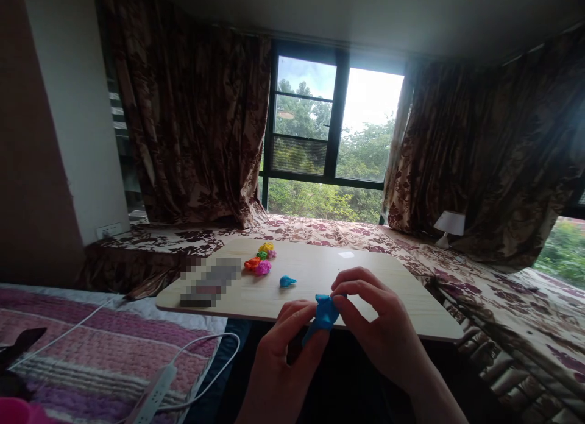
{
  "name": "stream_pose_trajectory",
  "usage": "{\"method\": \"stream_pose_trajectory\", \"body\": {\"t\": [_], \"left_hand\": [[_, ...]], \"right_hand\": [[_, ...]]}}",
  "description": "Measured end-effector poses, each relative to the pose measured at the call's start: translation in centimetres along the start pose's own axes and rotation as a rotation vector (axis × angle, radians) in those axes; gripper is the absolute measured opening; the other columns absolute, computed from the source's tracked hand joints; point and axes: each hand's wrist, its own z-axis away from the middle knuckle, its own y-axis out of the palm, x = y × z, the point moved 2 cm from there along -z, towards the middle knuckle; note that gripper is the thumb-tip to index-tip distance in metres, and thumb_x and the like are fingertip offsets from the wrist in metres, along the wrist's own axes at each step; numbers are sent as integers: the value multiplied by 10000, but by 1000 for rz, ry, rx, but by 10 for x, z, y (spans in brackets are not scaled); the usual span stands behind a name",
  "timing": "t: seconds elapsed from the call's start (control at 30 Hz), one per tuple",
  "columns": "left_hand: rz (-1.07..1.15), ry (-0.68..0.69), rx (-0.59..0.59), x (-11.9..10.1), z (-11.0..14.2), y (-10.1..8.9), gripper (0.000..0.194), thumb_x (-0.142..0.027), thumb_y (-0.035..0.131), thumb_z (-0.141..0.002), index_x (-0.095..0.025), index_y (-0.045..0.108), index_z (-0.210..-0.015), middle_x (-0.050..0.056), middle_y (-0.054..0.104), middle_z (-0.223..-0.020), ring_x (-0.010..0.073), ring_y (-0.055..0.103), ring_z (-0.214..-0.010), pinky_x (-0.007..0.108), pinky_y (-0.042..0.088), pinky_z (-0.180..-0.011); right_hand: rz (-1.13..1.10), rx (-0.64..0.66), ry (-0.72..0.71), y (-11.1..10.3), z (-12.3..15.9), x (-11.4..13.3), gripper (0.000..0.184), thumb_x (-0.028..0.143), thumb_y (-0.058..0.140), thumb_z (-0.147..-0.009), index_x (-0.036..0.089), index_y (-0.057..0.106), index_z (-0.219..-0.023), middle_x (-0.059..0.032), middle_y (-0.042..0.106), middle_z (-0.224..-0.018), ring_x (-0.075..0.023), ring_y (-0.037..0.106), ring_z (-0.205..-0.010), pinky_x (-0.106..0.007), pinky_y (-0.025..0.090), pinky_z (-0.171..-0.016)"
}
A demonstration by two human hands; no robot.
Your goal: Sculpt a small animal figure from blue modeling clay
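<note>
Both of my hands hold a soft blue piece (326, 313), which looks like thin wrap or modelling clay; I cannot tell which. My left hand (289, 345) pinches its lower left part between thumb and fingers. At its upper right, my right hand (377, 317) grips a bit with thumb and fingertips. The piece is above the near edge of the pale wooden table (315, 259). Just beyond it on the tabletop is a small blue lump (287, 281) with a pointed end. Farther left lie an orange lump (252, 264), a pink lump (263, 268), a green lump (262, 255) and a yellow lump (266, 247).
A blurred-out flat object (212, 282) lies at the table's left. A small white paper piece (346, 254) is near the far edge. A white power strip (153, 393) with a cable rests on the striped bedding (183, 351). A lamp (450, 224) stands on the window ledge.
</note>
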Motion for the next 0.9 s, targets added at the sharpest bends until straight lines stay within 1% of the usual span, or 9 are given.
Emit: {"method": "stream_pose_trajectory", "body": {"t": [0.1, 0.17, 0.27, 0.33, 0.47, 0.57, 0.7, 0.8, 0.9], "left_hand": [[-7, -2, -11, 1, 0, -1, 345, -192, 593, -826, -348, 600, -1133, -34, 586, -1195, 157, 509, -1121, 268, 370, -974], [4, -5, -17, 0, -1, -2, 357, -195, 588, -830, -352, 590, -1151, -34, 584, -1198, 158, 507, -1127, 273, 363, -983], [15, -12, -16, -1, -1, -3, 350, -202, 586, -833, -355, 592, -1148, -41, 594, -1173, 158, 499, -1143, 272, 350, -996], [16, -18, -20, -2, -1, -3, 344, -206, 589, -831, -359, 598, -1138, -48, 606, -1142, 152, 502, -1136, 263, 351, -990], [20, -25, -10, -3, 0, -3, 356, -209, 586, -834, -366, 589, -1153, -48, 600, -1173, 151, 505, -1132, 265, 354, -987], [21, -21, -11, -3, 0, -3, 359, -208, 584, -835, -363, 588, -1158, -45, 595, -1199, 158, 496, -1151, 269, 349, -994], [22, -25, -14, -3, 0, -3, 359, -207, 582, -834, -342, 590, -1167, -26, 596, -1212, 166, 507, -1137, 286, 354, -998], [32, -29, -34, -6, -1, -3, 348, -209, 591, -824, -316, 607, -1155, -5, 610, -1195, 183, 519, -1126, 303, 369, -990], [49, -41, -25, -8, -2, -3, 334, -210, 607, -809, -290, 629, -1132, 18, 630, -1167, 204, 535, -1109, 329, 376, -987]], "right_hand": [[55, -20, -38, 1, -1, 0, 99, 158, 561, -849, 207, 647, -856, -35, 604, -941, -168, 557, -915, -303, 462, -811], [86, -15, -40, -1, 0, 0, 146, 180, 561, -855, 225, 645, -966, -42, 599, -1030, -180, 539, -991, -316, 445, -864], [105, -31, 6, -6, 4, 0, 269, 210, 575, -850, 239, 581, -1118, -47, 568, -1141, -192, 499, -1094, -330, 404, -944], [89, -66, 33, -7, 6, -1, 232, 207, 580, -845, 235, 579, -1076, -40, 579, -1100, -185, 514, -1066, -324, 410, -932], [29, -62, 32, -1, 7, -2, 70, 174, 572, -842, 221, 584, -892, -16, 598, -921, -161, 562, -890, -302, 461, -793], [58, -90, -18, 3, 7, -2, 73, 138, 580, -827, 210, 577, -826, -10, 593, -834, -158, 558, -806, -302, 461, -719], [109, -107, -102, 1, 9, -1, 116, 120, 603, -808, 206, 608, -884, -28, 602, -878, -172, 557, -843, -316, 461, -741], [124, -122, -116, -2, 12, 0, 206, 117, 608, -804, 203, 622, -991, -54, 597, -975, -186, 553, -925, -323, 462, -795], [129, -164, -126, -3, 15, 0, 237, 78, 587, -802, 211, 635, -992, -53, 591, -972, -183, 558, -924, -316, 466, -788]]}}
